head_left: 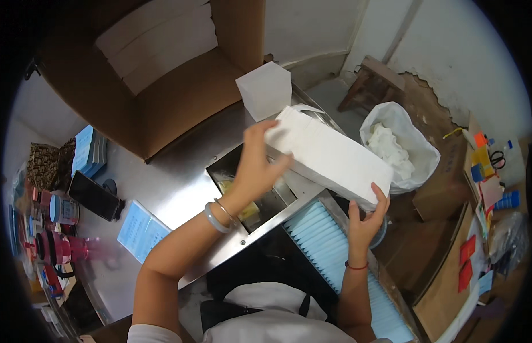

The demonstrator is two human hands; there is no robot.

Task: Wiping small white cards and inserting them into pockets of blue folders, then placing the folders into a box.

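Observation:
A long white block of stacked folded tissues slants across the middle, raised above the steel table's edge. At its upper left end my left hand grips it, thumb on the near side and fingers over the top. My right hand has the lower right end between thumb and fingers. Below the block, a row of light blue packets stands in a long tray. Under my left wrist is a dark rectangular opening in the table, with yellowish bits inside. A white paper box or bag stands behind the block.
A large open cardboard box stands at the far left on the steel table. A phone, blue packs and a pink bottle sit left. A white-lined bin is at right, a wooden stool behind.

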